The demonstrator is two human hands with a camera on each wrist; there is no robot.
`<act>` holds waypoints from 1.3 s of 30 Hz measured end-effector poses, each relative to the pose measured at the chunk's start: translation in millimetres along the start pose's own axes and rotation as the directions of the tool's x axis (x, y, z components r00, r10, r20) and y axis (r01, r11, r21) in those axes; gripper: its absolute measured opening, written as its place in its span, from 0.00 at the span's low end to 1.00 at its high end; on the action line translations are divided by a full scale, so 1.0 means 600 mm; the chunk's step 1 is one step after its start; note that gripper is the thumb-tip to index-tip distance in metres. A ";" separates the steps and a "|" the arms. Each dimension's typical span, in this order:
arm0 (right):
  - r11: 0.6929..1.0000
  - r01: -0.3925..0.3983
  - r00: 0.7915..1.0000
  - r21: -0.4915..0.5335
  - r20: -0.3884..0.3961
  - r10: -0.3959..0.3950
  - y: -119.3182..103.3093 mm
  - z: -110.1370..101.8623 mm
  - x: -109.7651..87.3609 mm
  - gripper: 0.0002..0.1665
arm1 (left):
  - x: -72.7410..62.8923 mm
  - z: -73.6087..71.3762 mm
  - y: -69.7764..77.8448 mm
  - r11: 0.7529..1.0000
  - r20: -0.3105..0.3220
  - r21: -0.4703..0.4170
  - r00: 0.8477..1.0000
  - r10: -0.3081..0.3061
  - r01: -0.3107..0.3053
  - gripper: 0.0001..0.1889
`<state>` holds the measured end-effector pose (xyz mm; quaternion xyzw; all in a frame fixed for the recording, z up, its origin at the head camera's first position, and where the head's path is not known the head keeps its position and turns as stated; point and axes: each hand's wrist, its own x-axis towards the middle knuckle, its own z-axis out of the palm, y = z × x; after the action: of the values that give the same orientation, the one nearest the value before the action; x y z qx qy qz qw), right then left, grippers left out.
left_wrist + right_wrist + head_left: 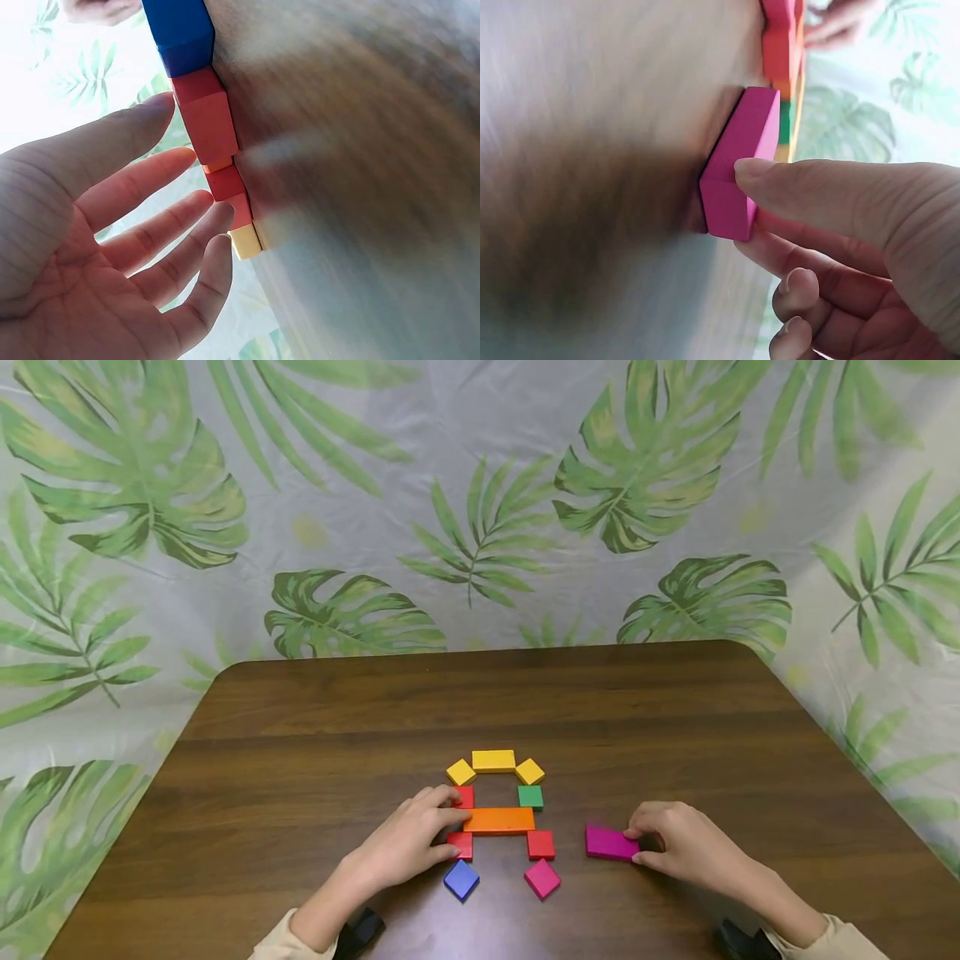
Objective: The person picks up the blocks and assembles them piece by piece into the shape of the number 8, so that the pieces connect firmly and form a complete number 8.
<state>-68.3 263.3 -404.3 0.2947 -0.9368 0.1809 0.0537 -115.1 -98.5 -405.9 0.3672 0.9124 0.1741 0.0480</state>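
My right hand (690, 843) pinches the near end of a magenta rectangular block (609, 842) between thumb and fingers; the right wrist view shows the block (739, 157) low over the table. My left hand (405, 835) is spread along the left side of a block outline, its fingers loosely extended. Its thumb is at the lower left red block (462, 843), and its fingertips reach the upper left red block (467, 795) and the left end of the long orange block (501, 821). Just below the thumb lies a blue block (461, 880).
Yellow blocks (493, 762) form the outline's top. A green block (530, 797), a red block (540, 844) and a tilted pink block (542, 879) run down its right side. The brown wooden table (300, 710) ends at a leaf-patterned sheet (480, 527).
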 end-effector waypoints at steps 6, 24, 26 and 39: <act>0.994 0.108 0.993 0.008 -0.040 -0.108 -0.040 0.018 -0.019 0.12 | -0.001 0.001 -0.001 1.000 0.005 -0.005 1.000 -0.003 0.003 0.20; 0.921 0.388 0.918 0.025 -0.095 -0.385 -0.136 0.068 0.001 0.14 | 0.000 -0.001 -0.002 1.000 0.017 -0.024 1.000 -0.012 0.012 0.21; 0.916 0.399 0.914 0.030 -0.090 -0.395 -0.144 0.070 0.007 0.13 | 0.000 -0.001 -0.002 1.000 0.019 -0.023 1.000 -0.010 0.011 0.21; 0.910 0.387 0.917 0.146 0.043 -0.397 -0.171 0.086 0.042 0.09 | -0.001 -0.004 -0.002 1.000 0.021 -0.024 1.000 -0.011 0.011 0.20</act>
<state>-30.1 152.8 -415.5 0.4860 -0.8455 0.2185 0.0352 -115.8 -100.6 -404.3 0.3635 0.9117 0.1809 0.0629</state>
